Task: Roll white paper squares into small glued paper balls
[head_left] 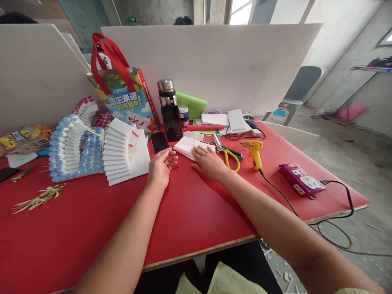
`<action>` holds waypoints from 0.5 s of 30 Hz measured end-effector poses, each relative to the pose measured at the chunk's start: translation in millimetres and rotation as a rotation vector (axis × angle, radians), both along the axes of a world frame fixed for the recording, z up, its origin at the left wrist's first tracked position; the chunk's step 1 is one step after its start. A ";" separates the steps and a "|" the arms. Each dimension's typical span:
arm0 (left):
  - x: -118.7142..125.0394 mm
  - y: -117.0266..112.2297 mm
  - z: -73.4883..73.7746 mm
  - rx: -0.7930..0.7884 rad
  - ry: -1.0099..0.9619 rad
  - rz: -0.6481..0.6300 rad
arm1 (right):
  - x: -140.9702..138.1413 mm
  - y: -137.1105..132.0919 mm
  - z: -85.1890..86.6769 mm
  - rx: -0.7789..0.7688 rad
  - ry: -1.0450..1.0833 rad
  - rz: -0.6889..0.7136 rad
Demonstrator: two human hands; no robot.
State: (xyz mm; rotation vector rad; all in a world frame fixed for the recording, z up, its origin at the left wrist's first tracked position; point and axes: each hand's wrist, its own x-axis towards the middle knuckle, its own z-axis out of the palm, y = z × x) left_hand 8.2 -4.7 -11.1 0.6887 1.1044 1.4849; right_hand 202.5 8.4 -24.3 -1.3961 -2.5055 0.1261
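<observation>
My right hand [208,162] lies flat, fingers stretched out, on a folded white stack [185,146] that looks like paper or tissue. My left hand [161,166] rests near the left end of that stack, palm turned inward, its fingers loosely bent and apart with nothing in them. Just beyond it is a phone [159,141] lying on the red table [190,212], and another dark phone [172,122] leans upright against a steel flask [165,87]. Yellow-handled scissors [231,160] and green-handled pliers [232,152] lie right of my right hand.
A yellow glue gun [255,153] and a purple power strip [301,179] with cords sit at right. On the left are fanned white boards [115,157], a blue-and-white stepped piece [65,149], dry stalks [39,199] and a printed bag [128,100]. A white panel [214,65] stands behind.
</observation>
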 end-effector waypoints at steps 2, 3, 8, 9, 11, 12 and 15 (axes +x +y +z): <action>1.7 -0.6 -1.4 0.040 0.072 -0.011 | 1.6 -3.1 -0.1 0.016 0.021 -0.008; 3.2 -1.1 -2.7 0.069 0.113 -0.022 | 3.1 -4.9 1.3 0.026 0.029 -0.007; 14.0 -5.6 -13.9 0.267 0.440 -0.070 | 4.5 -8.1 4.0 0.058 0.031 -0.008; 15.8 -6.8 -16.3 0.272 0.482 -0.108 | 3.3 -7.7 2.8 0.058 0.031 -0.014; 17.8 -9.3 -19.4 0.236 0.544 -0.178 | -0.1 -7.9 2.0 0.043 0.024 -0.028; 18.2 -10.6 -20.0 0.213 0.571 -0.203 | -2.1 -9.3 4.1 0.025 0.020 -0.036; 17.6 -14.3 -18.2 0.173 0.698 -0.238 | -6.1 -20.1 28.8 -0.038 0.017 -0.061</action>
